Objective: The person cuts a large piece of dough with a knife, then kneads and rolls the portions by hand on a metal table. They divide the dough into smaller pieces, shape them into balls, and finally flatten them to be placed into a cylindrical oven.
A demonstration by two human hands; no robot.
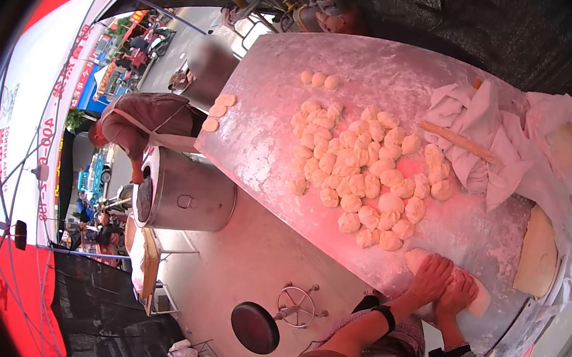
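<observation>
A long roll of pale dough (478, 305) lies on the floured metal table near the front edge. My left hand (432, 276) is closed over its middle, with fingers curled onto the dough. Close beside it, my right hand (457, 292) grips the same roll, its fingers bent over the top. The two hands almost touch, and part of the dough is hidden under them. Just beyond the hands, many small dough lumps (364, 160) sit in a loose pile. Three smooth dough balls (319, 79) stand in a row farther off.
A rolling pin (457, 141) rests on a crumpled white cloth (477, 118) at the right. A flat dough-coloured slab (537, 252) lies near the table's right end. Flat dough rounds (218, 111) line the left edge. Another person (145, 122) bends over a metal drum oven (190, 193). A round stool (255, 327) stands nearby.
</observation>
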